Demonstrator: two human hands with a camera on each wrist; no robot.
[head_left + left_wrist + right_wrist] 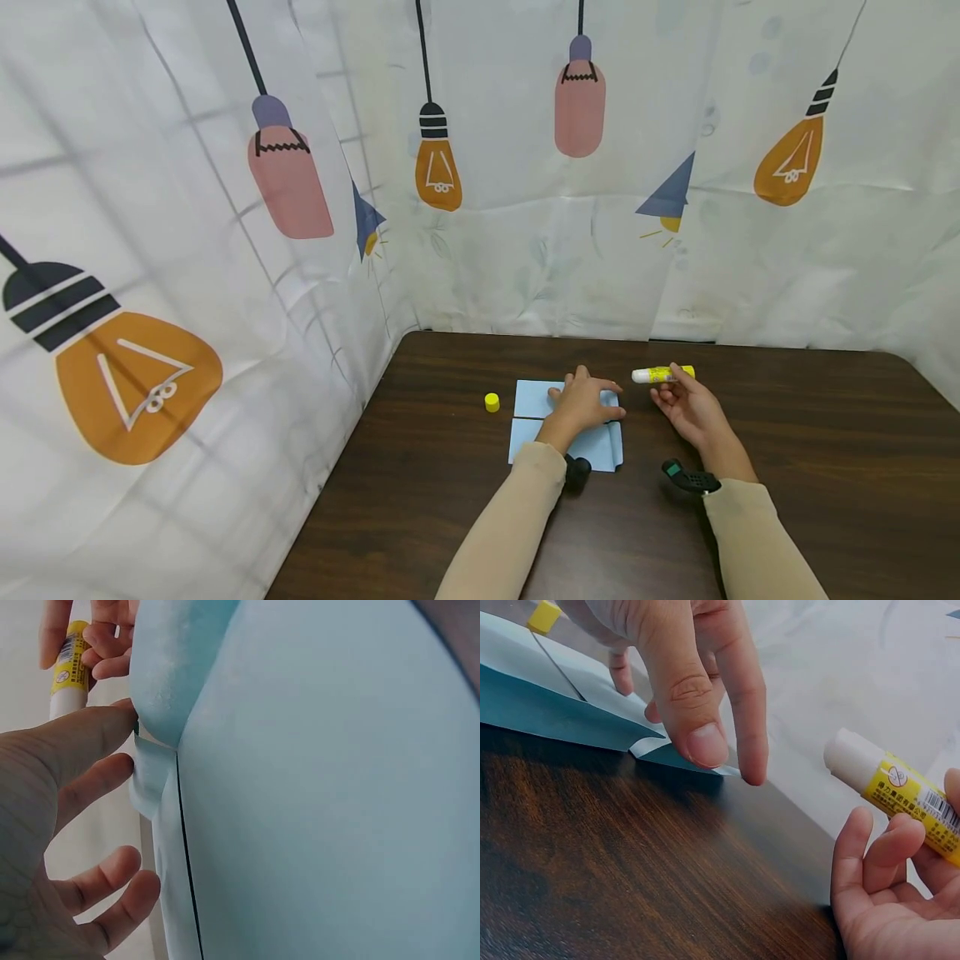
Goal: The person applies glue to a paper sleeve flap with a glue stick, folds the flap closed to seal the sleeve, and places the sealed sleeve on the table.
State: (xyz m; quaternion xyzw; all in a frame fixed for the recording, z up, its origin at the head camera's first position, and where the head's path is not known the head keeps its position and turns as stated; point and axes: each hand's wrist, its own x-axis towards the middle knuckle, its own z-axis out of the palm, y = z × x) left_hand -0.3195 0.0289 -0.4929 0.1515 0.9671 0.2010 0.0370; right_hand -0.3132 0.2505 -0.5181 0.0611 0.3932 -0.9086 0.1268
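Note:
A light blue folded paper (532,435) lies on the table, with a thin dark line across its middle and a narrow raised flap (154,776) along its right edge. My left hand (581,404) is over the paper, thumb and fingers spread loosely. Its thumb tip and index finger (750,742) come right to the flap where the dark line meets the edge. To the right, my right hand (693,408) holds a yellow and white glue stick (652,375) between thumb and fingers. The white end of the stick (851,757) points left, toward the paper.
A small yellow cap (492,402) stands on the dark wood table (442,467), left of the paper. Behind the table and along its left side hangs a white curtain (510,267) printed with lamps. Black bands with cameras (690,479) are worn at the wrists.

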